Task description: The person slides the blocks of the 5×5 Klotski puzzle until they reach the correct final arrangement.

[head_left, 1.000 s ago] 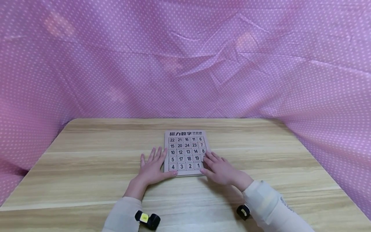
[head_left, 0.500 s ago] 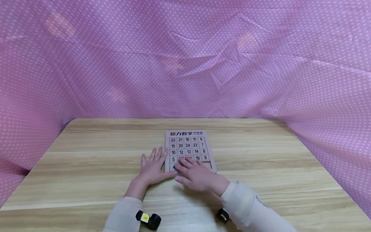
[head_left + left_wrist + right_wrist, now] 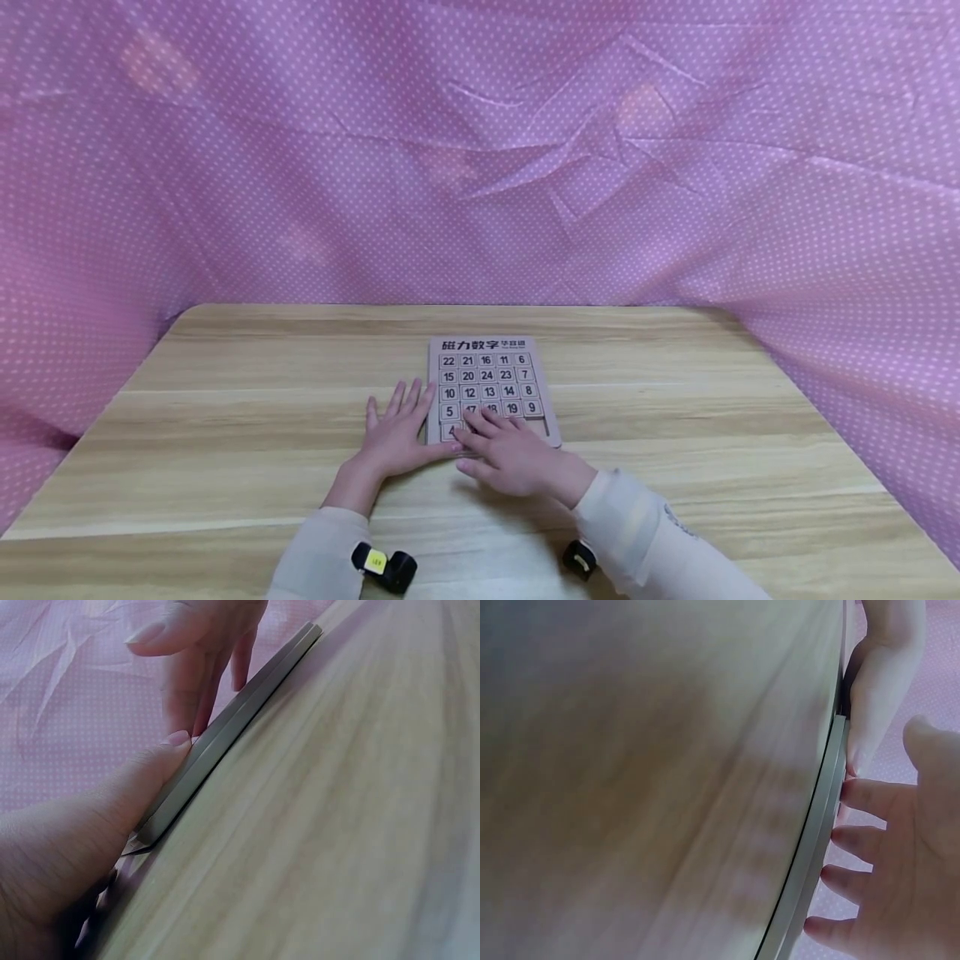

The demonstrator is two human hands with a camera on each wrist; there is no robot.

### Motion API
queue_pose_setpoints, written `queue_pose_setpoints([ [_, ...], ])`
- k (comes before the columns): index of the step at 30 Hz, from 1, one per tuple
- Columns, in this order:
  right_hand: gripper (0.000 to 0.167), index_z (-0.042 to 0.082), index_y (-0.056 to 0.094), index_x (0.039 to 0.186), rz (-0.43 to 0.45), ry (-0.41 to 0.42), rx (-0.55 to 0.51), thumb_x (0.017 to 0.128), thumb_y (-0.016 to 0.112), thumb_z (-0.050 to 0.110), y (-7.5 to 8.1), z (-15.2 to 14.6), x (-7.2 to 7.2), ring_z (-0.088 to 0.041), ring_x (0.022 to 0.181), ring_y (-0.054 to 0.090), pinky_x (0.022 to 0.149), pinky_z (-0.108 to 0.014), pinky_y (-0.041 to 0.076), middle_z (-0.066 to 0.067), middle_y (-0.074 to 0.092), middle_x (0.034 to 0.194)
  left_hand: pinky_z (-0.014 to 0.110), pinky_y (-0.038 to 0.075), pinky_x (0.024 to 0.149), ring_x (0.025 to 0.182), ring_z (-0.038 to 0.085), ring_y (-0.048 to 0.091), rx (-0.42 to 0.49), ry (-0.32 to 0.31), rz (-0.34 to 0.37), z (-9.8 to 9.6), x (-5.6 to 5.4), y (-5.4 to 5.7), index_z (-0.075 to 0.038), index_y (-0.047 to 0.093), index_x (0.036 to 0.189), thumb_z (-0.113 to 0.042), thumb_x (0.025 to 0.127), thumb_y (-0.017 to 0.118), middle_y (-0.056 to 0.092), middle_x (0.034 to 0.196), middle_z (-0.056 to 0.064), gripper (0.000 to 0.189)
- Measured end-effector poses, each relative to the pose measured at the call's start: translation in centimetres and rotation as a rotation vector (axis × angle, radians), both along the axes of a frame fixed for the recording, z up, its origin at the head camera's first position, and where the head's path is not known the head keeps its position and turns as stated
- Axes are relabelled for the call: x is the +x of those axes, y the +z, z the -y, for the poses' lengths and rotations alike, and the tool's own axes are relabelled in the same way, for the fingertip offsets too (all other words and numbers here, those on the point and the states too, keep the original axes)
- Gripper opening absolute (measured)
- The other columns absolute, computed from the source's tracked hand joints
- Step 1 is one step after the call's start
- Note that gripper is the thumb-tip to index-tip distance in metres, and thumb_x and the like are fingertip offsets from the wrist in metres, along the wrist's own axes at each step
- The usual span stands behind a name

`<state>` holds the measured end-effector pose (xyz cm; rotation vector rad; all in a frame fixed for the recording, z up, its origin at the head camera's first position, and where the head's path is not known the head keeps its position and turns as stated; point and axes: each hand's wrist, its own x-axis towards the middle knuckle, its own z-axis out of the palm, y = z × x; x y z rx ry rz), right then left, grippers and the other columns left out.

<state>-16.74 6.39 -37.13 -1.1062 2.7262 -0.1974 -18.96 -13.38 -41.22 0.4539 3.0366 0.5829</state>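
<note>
A grey sliding number puzzle [image 3: 482,344] lies flat on the table, its rows of square numbered tiles facing up. My left hand [image 3: 396,435] rests at its left side with spread fingers, the thumb lying on the front left corner. In the left wrist view that thumb [image 3: 161,757] presses on the board's edge. My right hand [image 3: 513,457] reaches over the front row, fingers straight and fingertips down on the tiles. Most front-row tiles are hidden under it, though the 4 tile [image 3: 451,431] partly shows. An uncovered slot [image 3: 537,427] is at the front right corner.
The light wood table [image 3: 247,450] extends around the board on all sides. A pink dotted cloth [image 3: 480,167] hangs behind the table and along both sides. Black wrist cameras [image 3: 384,568] sit by the sleeves.
My right hand has moved left from the puzzle's right edge to over the front row, uncovering the 9 tile and the front right slot. My left hand has stayed in place.
</note>
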Motion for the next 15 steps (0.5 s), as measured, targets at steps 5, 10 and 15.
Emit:
queue_pose_setpoints([
  [5, 0.056, 0.016, 0.033, 0.134, -0.007, -0.002, -0.002, 0.09, 0.025, 0.05, 0.1, -0.8, 0.2, -0.03, 0.126, 0.014, 0.097, -0.052, 0.014, -0.007, 0.019, 0.14, 0.057, -0.008, 0.094, 0.128, 0.031, 0.004, -0.001, 0.009, -0.001, -0.2, 0.1, 0.0, -0.013, 0.018, 0.139, -0.077, 0.062, 0.042, 0.014, 0.141, 0.013, 0.103],
  [10, 0.055, 0.015, 0.034, 0.133, 0.009, -0.008, -0.021, 0.09, 0.026, 0.049, 0.2, -1.7, 0.2, -0.031, 0.126, 0.014, 0.097, -0.053, 0.012, -0.008, 0.019, 0.14, 0.057, -0.008, 0.094, 0.128, 0.031, 0.003, 0.01, 0.017, 0.005, -0.3, 0.2, 0.0, -0.013, 0.018, 0.139, -0.076, 0.062, 0.044, 0.013, 0.141, 0.012, 0.102],
  [15, 0.054, 0.015, 0.035, 0.133, 0.027, -0.015, -0.038, 0.091, 0.026, 0.048, 0.1, -2.5, 0.2, -0.032, 0.126, 0.013, 0.097, -0.053, 0.012, -0.008, 0.019, 0.141, 0.057, -0.008, 0.094, 0.127, 0.031, 0.004, 0.01, 0.018, 0.003, -0.4, 0.4, 0.0, -0.013, 0.018, 0.139, -0.075, 0.063, 0.045, 0.013, 0.141, 0.013, 0.102],
])
